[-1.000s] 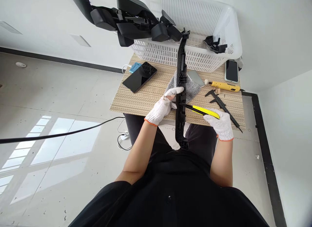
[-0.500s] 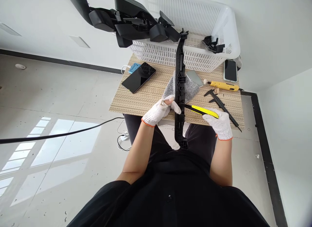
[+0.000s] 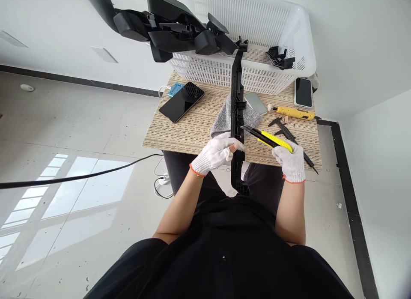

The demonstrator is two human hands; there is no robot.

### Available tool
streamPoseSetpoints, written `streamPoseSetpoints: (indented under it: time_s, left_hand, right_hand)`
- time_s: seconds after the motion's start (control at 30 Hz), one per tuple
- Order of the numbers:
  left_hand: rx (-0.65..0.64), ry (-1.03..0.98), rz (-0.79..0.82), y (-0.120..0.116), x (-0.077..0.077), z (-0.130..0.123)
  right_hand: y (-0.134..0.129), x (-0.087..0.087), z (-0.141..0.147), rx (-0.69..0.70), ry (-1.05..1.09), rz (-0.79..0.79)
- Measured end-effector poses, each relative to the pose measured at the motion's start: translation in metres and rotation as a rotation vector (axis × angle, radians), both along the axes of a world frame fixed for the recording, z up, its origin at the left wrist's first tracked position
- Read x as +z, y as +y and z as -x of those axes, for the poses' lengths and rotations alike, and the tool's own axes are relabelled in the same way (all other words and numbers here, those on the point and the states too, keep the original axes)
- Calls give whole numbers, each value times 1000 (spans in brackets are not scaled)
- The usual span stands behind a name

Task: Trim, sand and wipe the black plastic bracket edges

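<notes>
A long black plastic trim part (image 3: 236, 115) runs from the white basket's edge down to my lap. My left hand (image 3: 220, 152), in a white knit glove with a bare thumb tip, is closed on its lower half. My right hand (image 3: 290, 159), gloved too, grips a yellow and black utility knife (image 3: 271, 139). The knife's dark blade points left and up, its tip close to the part's right edge; I cannot tell whether they touch. Under the part lies a grey cloth (image 3: 221, 119) on the wood-grain table (image 3: 186, 134).
The white basket (image 3: 272, 78) behind holds black plastic pieces (image 3: 280, 58), and more black parts (image 3: 180, 40) hang over its left side. Around the table lie a black phone (image 3: 182, 103), a second phone (image 3: 303, 92), a yellow rotary tool (image 3: 295, 113) and calipers (image 3: 297, 144).
The knife has pulled back from the part, its blade now pointing up and left. My left hand has turned over, its fingers lying across the part slightly lower.
</notes>
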State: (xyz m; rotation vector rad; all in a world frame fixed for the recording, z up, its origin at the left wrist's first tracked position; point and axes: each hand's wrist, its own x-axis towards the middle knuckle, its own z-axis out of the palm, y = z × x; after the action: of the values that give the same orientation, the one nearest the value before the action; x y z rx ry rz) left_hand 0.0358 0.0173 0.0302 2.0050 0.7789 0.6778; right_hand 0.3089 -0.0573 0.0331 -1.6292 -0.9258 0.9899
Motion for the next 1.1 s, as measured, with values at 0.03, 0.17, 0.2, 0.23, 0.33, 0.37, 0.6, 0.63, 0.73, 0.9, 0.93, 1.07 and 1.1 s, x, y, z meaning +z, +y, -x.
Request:
streamPoseSetpoints:
  time_s: [0.03,0.17,0.2,0.23,0.33,0.37,0.6,0.63,0.73,0.9,0.93,1.07,1.1]
  left_hand:
    - [4,14,-20,-1,-1,-1]
    - [45,46,-114,-7,-4,-8]
    - [60,47,-137,-8,-4,-9]
    - [74,50,-157,-10,-5,-11]
    - [91,78,-223,-14,-6,-15]
    - [95,89,-239,-15,-6,-16]
    - [124,118,-311,-12,-8,-19]
    - [112,122,-321,-10,-8,-20]
    - [122,106,-337,-6,-10,-23]
    - [213,26,-367,-7,-14,-26]
    - [219,19,-367,-8,-14,-26]
    - [211,19,-370,-9,-14,-24]
    - [205,21,-378,-9,-14,-24]
  right_hand:
    - [4,0,1,2,-4,-4]
    - [18,-4,3,14,-117,-37]
    - [19,-5,3,-17,-123,-57]
    - [19,-6,3,-51,-115,-75]
    - [15,-6,0,-39,-110,-64]
    - [13,-5,-1,-18,-124,-51]
    - [12,-6,-2,-35,-69,-45]
    - [12,-6,-2,-35,-78,-47]
    - [11,-6,-2,-89,-50,-62]
    - [8,-3,-1,-70,-59,-11]
    - [8,-3,-1,-90,-60,-28]
    - [8,-3,0,-52,-82,-19]
    - [8,-3,0,-70,-81,-25]
